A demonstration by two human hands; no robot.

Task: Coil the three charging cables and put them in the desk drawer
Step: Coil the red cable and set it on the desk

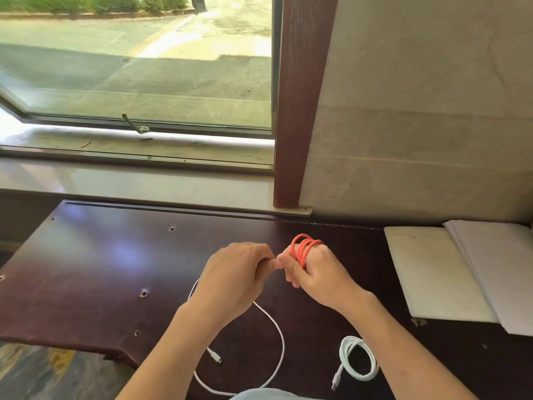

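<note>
**Head view: orange cable nearly wound, tail end pinched between the two hands**

Head camera looks down on both hands meeting above the middle of the table [86,255]. The orange cable [305,245] sits as several loops wrapped around the fingers [291,269] of the right hand [320,275], the loops standing roughly upright with their open face toward the left. The left hand [233,272] is immediately to the left of the coil, knuckles up, thumb and forefinger closed at the point where the two hands touch. It probably pinches the cable's free end there, though the end itself is hidden. Whatever finishing tuck comes next therefore runs rightward, from the left fingertips into the coil.

Both forearms come in from the bottom edge, wrists slightly raised, hands off the surface.

Nearer the person, a loose white cable [277,327] lies uncoiled in a wide curve under the left forearm, one plug showing. A coiled white cable [360,359] rests flat below the right forearm, well apart from the hands. No drawer is visible. By my reading, one cable is done, one almost, one untouched.
</note>
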